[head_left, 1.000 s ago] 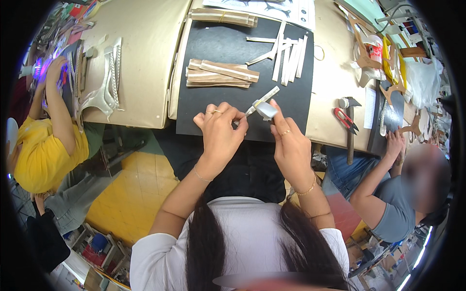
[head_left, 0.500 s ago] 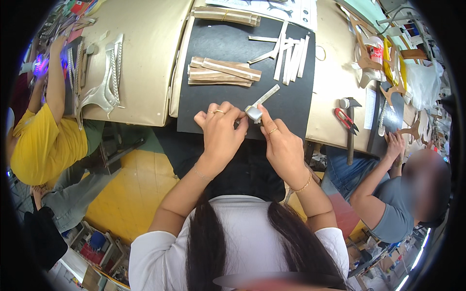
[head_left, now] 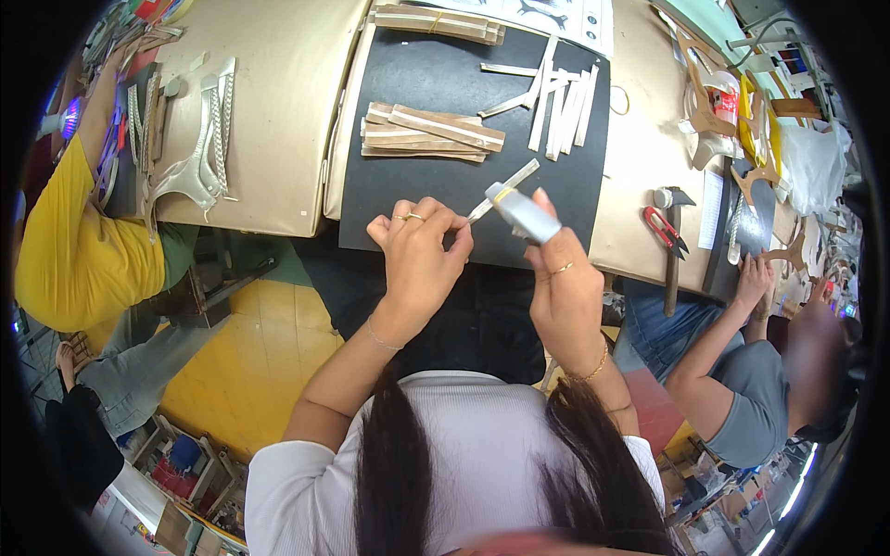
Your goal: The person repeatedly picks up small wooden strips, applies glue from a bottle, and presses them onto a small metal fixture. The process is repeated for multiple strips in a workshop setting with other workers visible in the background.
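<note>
Left hand (head_left: 422,248) pinched, right hand (head_left: 565,295) curled

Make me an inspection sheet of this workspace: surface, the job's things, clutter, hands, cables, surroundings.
Surface: black mat on a beige table.
Job's things: narrow strip, slanting up from the left fingertips; grey tool overlaps it in view, contact unclear.
Clutter: brown strips piled and pale strips scattered on the mat; hammer and red snips to its right.
Hands: left hand pinches the strip's near end; right hand grips the tool.
Cables: cannot tell amid the background jumble.
Surroundings: person in yellow at left, person in grey at right.
</note>
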The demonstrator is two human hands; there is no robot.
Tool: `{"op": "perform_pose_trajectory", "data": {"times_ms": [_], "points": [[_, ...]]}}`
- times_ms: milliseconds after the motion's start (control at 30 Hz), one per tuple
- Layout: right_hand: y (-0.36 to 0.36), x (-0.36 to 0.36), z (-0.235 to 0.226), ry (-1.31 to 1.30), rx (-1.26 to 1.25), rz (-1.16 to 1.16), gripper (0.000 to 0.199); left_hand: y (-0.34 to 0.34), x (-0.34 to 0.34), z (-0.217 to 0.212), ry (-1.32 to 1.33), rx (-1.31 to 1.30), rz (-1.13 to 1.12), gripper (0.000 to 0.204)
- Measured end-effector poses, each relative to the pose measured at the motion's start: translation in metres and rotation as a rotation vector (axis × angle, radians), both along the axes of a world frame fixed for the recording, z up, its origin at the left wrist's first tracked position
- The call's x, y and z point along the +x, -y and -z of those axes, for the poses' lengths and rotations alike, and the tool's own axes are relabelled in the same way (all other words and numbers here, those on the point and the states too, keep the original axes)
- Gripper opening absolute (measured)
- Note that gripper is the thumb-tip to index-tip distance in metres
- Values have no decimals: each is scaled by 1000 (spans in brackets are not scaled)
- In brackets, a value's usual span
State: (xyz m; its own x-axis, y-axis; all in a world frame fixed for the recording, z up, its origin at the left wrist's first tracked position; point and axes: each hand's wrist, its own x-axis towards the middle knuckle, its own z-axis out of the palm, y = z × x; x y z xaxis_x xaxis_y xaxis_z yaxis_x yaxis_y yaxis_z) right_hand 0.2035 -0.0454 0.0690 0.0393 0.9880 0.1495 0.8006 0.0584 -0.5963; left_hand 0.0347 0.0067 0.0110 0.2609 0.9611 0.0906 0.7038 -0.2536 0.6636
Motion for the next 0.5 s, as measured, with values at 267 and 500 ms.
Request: {"op": "perform_pose_trajectory", "data": {"times_ms": [267,500], "points": [[-2,-1,5,60,-24,-28,57,-1,3,-2,-47,-30,-11,7],[0,-5,15,193,-191,-87,56,4,-2,-2,-28,-51,-46,11]]}}
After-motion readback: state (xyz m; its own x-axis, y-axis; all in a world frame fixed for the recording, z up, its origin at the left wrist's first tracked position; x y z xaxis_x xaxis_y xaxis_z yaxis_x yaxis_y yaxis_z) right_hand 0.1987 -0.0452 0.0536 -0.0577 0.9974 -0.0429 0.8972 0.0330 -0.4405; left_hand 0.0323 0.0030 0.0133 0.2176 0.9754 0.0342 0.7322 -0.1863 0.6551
